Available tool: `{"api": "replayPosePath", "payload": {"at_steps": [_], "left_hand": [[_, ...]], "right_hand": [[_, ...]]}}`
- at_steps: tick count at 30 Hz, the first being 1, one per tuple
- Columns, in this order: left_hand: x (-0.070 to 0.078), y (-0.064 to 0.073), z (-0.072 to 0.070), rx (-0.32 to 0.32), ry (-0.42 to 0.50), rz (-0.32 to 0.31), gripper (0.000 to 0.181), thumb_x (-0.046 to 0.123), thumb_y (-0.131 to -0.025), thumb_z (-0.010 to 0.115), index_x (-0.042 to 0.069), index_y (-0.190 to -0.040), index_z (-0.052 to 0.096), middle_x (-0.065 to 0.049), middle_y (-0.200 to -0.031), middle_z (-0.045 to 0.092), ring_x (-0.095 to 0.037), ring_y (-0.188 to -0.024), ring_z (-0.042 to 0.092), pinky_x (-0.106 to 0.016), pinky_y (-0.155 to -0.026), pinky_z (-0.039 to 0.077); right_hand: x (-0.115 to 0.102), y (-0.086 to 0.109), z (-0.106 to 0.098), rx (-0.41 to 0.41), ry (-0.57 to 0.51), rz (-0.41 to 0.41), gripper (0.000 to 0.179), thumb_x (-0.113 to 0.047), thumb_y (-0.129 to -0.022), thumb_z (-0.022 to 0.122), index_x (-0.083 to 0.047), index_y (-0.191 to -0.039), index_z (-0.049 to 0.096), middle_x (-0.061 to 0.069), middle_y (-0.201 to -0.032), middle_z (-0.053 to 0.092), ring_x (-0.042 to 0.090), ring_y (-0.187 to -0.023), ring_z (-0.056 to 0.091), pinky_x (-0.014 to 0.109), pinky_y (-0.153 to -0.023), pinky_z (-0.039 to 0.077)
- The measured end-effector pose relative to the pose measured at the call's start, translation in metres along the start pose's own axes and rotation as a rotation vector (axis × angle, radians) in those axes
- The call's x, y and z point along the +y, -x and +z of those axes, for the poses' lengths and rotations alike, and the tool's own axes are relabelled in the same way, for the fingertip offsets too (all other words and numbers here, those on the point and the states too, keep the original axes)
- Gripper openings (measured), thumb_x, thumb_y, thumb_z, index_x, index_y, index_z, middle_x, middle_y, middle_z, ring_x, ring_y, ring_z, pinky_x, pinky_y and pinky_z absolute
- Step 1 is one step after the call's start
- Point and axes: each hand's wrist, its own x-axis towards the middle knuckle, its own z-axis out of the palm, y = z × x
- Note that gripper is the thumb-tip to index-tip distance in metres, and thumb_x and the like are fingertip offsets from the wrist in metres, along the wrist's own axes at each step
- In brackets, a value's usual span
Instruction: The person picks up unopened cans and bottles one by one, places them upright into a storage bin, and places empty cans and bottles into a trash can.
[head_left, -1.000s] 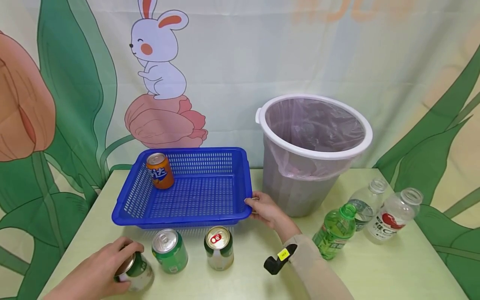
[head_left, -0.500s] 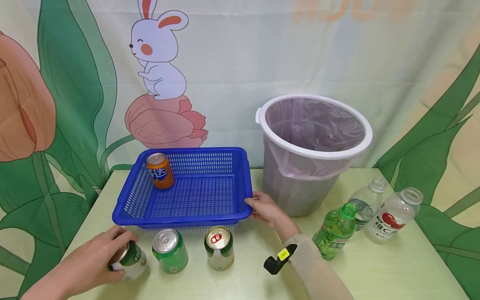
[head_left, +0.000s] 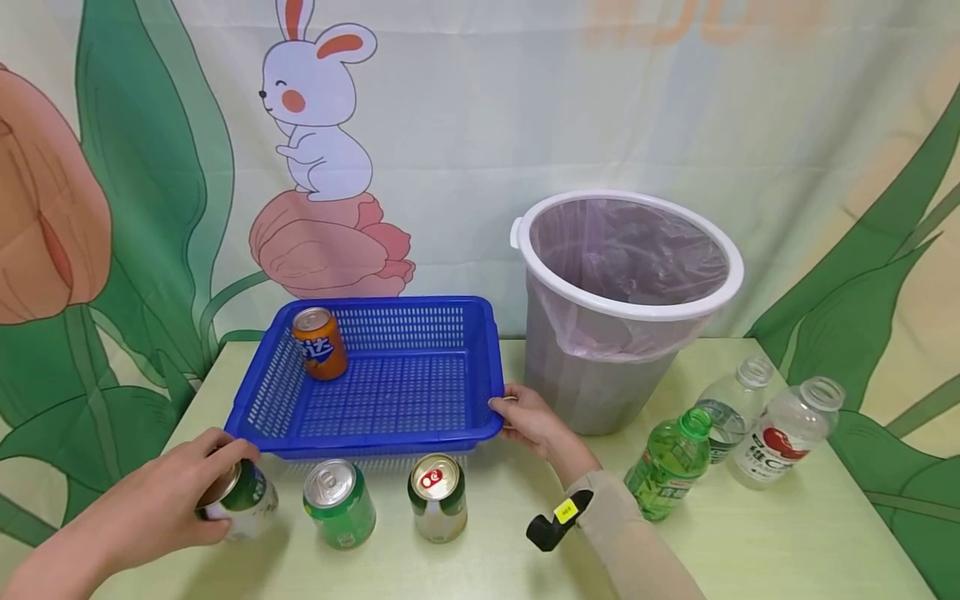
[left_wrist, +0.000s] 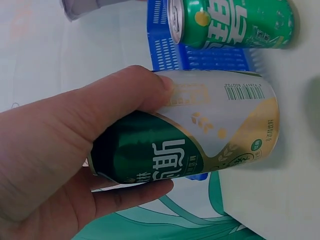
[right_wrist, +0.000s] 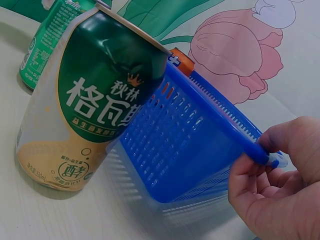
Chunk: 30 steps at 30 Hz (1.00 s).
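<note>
White, green and gold can – lower left of the head frame, in the left hand, thumb on one side, fingers on the other, gripping the upper part. Can't tell if its base touches the table. Blue basket is left of centre; right hand pinches its right rim, thumb against fingers. Orange can stands inside, upper-left corner of basket. Lower centre, just in front of basket: green can, then to its right a second white-green-gold can with red tab, both upright, apart. Grey bin right of basket, white rim, lined with a translucent bag. Right side of frame – green bottle plus two clear bottles, uncapped, standing close together. Printed curtain fills the top.
</note>
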Motion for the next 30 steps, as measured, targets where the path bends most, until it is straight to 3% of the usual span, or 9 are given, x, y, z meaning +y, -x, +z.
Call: {"api": "replayPosePath", "payload": {"at_steps": [3,16,30], "left_hand": [[0.000,-0.002,-0.004,-0.009,-0.008,-0.020,0.054,0.018,-0.061,0.081,0.019,-0.108,0.054,0.005,-0.090,0.043,-0.004,-0.071,0.042,-0.016,-0.056,0.035],[0.003,-0.011,-0.024,0.057,-0.075,0.045,0.051,0.013,-0.059,0.078,0.018,-0.104,0.055,0.010,-0.081,0.037,0.003,-0.065,0.036,-0.016,-0.056,0.031],[0.005,-0.030,-0.045,0.017,-0.088,0.064,0.050,0.014,-0.063,0.078,0.019,-0.106,0.052,0.008,-0.083,0.039,0.001,-0.063,0.037,-0.016,-0.054,0.030]], "right_hand": [[0.000,0.001,0.000,-0.003,0.001,-0.007,0.018,-0.008,-0.092,0.050,0.003,-0.106,0.050,0.008,-0.083,0.062,0.010,-0.064,0.055,0.023,-0.058,0.047],[0.002,-0.002,0.000,-0.011,-0.009,0.001,0.018,-0.007,-0.092,0.049,0.003,-0.107,0.050,0.017,-0.093,0.063,0.011,-0.065,0.057,0.025,-0.061,0.049],[0.001,-0.001,-0.001,-0.014,-0.009,-0.009,0.018,-0.007,-0.091,0.049,0.004,-0.106,0.050,0.015,-0.089,0.062,0.011,-0.064,0.055,0.024,-0.060,0.047]]}}
